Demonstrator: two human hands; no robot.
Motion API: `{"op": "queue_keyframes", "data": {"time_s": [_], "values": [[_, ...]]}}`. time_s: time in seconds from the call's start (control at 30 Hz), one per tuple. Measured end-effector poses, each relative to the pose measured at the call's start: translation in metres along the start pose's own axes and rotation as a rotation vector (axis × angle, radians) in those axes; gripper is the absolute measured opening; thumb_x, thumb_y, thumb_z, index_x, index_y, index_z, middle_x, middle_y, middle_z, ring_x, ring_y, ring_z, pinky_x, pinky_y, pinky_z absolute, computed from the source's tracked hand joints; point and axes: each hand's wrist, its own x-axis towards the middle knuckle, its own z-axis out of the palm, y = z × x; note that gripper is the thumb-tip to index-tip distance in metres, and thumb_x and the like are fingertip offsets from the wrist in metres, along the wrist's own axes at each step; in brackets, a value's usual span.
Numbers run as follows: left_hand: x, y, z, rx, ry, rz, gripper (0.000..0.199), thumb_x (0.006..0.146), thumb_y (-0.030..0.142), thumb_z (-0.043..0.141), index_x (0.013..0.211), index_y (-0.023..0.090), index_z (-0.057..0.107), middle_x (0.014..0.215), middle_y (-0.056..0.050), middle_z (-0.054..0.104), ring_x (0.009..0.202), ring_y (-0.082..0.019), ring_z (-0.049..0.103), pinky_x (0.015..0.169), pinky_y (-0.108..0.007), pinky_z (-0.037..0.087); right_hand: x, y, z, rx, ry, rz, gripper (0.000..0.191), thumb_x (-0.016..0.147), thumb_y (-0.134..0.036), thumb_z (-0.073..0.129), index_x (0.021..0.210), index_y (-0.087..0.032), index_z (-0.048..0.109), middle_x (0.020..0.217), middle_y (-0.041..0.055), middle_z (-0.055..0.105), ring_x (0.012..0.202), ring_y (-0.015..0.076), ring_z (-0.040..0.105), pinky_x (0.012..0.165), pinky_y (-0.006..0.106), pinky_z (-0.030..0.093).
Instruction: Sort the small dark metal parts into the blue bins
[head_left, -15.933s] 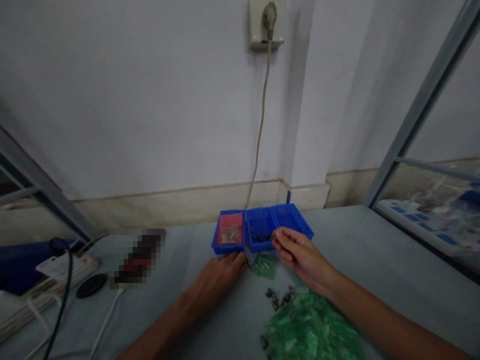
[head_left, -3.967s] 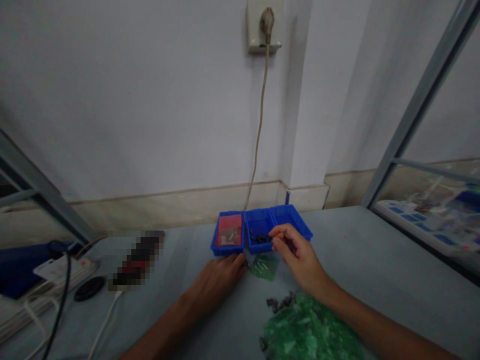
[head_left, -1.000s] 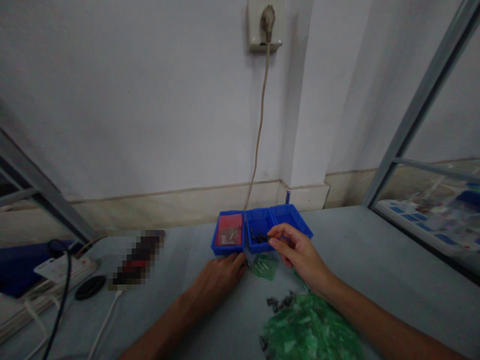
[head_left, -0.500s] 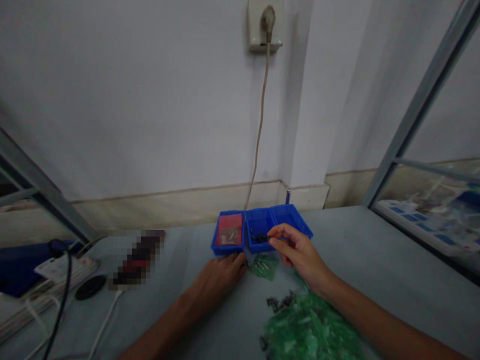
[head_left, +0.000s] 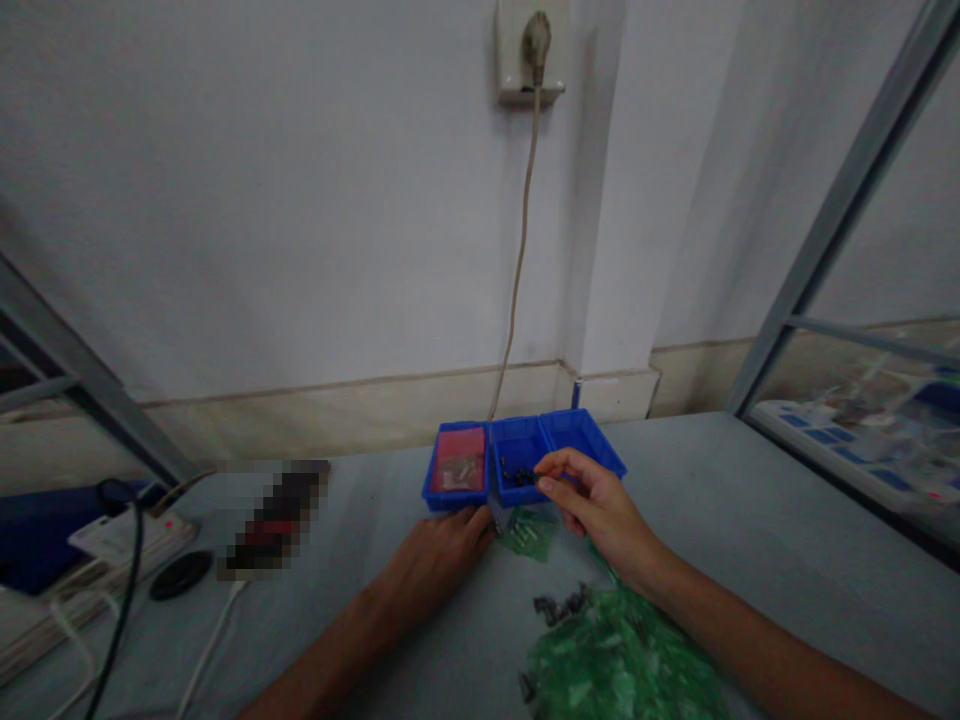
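My right hand [head_left: 589, 495] is over the front edge of the middle blue bin [head_left: 517, 440], thumb and fingertips pinched together. Whatever lies between them is too small to make out. Small dark metal parts [head_left: 517, 475] lie in that bin, by the fingertips. My left hand [head_left: 454, 535] rests on the table in front of the left blue bin [head_left: 429, 495], fingers curled and closed beside a few tiny dark pieces [head_left: 495, 527]; what it holds is hidden. Between the hands lies a small green plastic bag [head_left: 531, 540] with pale pieces in it.
A large green plastic bag [head_left: 622, 660] lies at the front, with dark metal parts [head_left: 562, 605] beside it. The left bin holds a red packet [head_left: 461, 445]. A right blue bin [head_left: 581, 435] adjoins the middle one. Cables, a black disc [head_left: 181, 575] and a power strip [head_left: 127, 540] are at left.
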Motion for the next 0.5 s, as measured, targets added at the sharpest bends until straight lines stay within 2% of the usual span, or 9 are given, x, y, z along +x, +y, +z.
{"op": "queue_keyframes", "data": {"time_s": [0.27,0.5], "values": [[0.0006,0.0023,-0.0044,-0.006,-0.031,-0.018,0.021,0.105,0.031,0.039,0.118,0.024,0.054,0.105,-0.004,0.070,0.087,-0.021,0.070,0.070,-0.029,0.055,-0.0015,-0.0004,0.0001,0.006,0.002,-0.003,0.027,0.086,-0.045,0.070,0.100,-0.023,0.066,0.082,-0.0020,0.057,0.047,0.0065,0.043,0.039,0.020,0.032],[0.0000,0.0007,-0.0008,-0.020,-0.006,0.005,0.022,0.106,0.032,0.036,0.117,0.024,0.054,0.103,-0.004,0.070,0.086,-0.021,0.070,0.070,-0.030,0.055,0.0000,-0.0005,-0.0003,0.008,-0.002,-0.006,0.025,0.086,-0.044,0.070,0.099,-0.023,0.066,0.081,-0.0027,0.056,0.045,0.0058,0.043,0.039,0.020,0.031]]}}
